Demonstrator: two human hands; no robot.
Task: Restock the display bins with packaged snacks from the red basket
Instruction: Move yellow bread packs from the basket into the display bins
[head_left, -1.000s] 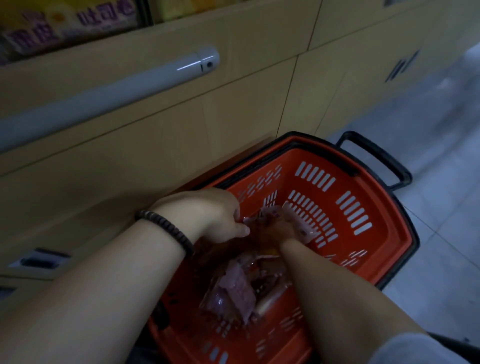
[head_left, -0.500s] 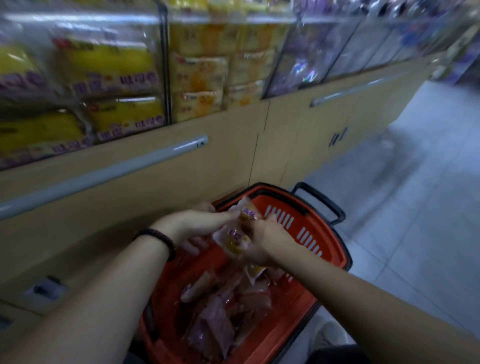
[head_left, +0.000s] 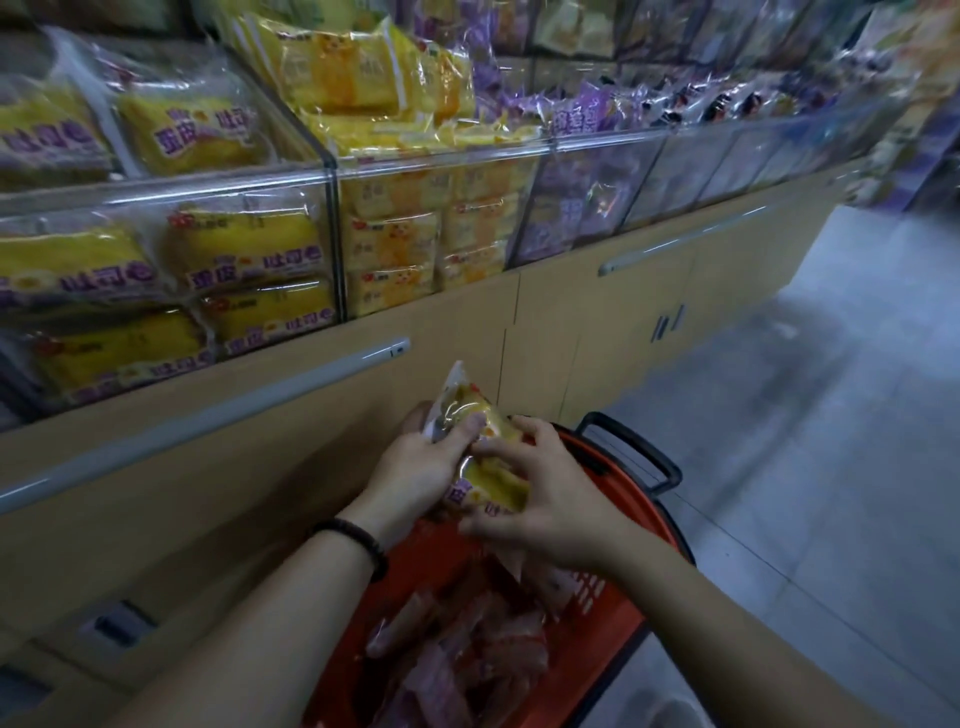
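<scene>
My left hand (head_left: 415, 467) and right hand (head_left: 545, 509) clamp their fingers around yellow snack packets (head_left: 496, 480), held above the red basket (head_left: 613, 618), below the stocked clear display bins (head_left: 234, 179)

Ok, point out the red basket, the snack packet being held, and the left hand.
red basket (head_left: 608, 644), head view, bare orange side wall.
snack packet (head_left: 496, 480), head view, yellow front of the wrapper.
left hand (head_left: 415, 467), head view, back of the hand.

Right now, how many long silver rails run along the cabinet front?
2: left rail under the yellow-pack bins; right rail under the purple-pack bins. Farther ones may be hidden.
</scene>
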